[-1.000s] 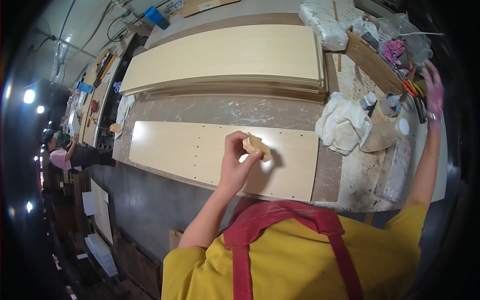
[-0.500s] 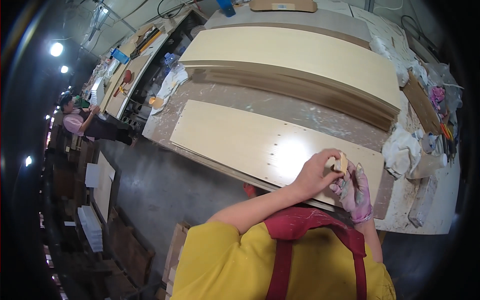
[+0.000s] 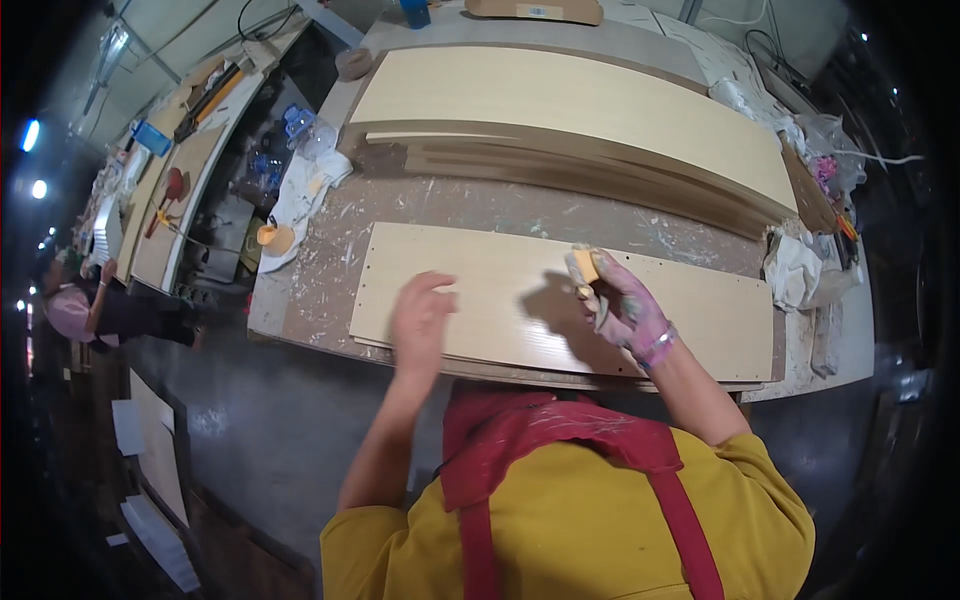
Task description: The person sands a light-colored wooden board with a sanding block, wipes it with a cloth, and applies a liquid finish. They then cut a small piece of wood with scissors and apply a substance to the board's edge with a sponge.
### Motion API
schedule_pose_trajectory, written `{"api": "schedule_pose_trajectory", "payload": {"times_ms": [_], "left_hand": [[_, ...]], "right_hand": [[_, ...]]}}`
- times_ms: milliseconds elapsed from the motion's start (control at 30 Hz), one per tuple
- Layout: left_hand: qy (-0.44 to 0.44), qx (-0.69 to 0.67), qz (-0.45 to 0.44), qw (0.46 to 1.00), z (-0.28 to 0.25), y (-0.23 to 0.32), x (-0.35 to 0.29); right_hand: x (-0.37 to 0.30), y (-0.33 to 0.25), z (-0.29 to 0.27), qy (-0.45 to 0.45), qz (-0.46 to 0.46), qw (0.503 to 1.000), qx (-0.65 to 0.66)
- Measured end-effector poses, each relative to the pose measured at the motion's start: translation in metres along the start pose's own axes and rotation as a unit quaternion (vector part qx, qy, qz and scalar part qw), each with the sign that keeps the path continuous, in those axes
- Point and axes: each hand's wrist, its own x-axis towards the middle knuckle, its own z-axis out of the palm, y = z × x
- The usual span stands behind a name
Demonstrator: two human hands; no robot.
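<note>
A pale wood-coloured board (image 3: 480,280) with small dark holes lies along the bench's near edge, on at least one other board. My right hand (image 3: 635,310), in a stained pink-purple glove, is raised over the board's right half. It is closed on a small orange-yellow block (image 3: 586,264), whose exact kind I cannot make out. My bare left hand (image 3: 422,318) is over the board's left part, somewhat blurred. Its fingers look loosely apart with nothing in them. Whether it touches the board is unclear.
Behind the board, a stack of similar pale boards (image 3: 580,100) spans the bench (image 3: 330,215). White rags (image 3: 795,272) and bags crowd the right end. At the left end lie a cloth (image 3: 300,205) and an orange cup-like item (image 3: 275,237). Another person (image 3: 90,300) stands far left.
My hands have parted. The left has let go of the orange-yellow block and moved left over the board; the right now holds the block farther in over the board. The view has shifted.
</note>
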Motion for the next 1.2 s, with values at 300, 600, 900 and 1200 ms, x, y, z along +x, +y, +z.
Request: {"api": "schedule_pose_trajectory", "payload": {"times_ms": [300, 600, 900, 1200], "left_hand": [[0.163, 0.182, 0.002, 0.970, -0.153, -0.049, 0.013], [0.079, 0.392, 0.075, 0.914, -0.282, -0.089, 0.188], [-0.098, 0.400, 0.066, 0.909, -0.293, -0.143, 0.223], [0.029, 0.229, -0.060, 0.971, -0.333, -0.130, 0.221]], "right_hand": [[0.072, 0.041, 0.039, -0.116, 0.132, 0.983, 0.043], [0.151, 0.096, 0.132, -0.137, 0.163, 0.976, 0.046], [0.209, 0.156, 0.215, -0.087, 0.185, 0.979, 0.006], [0.280, 0.171, 0.287, -0.070, -0.226, 0.815, -0.528]]}}
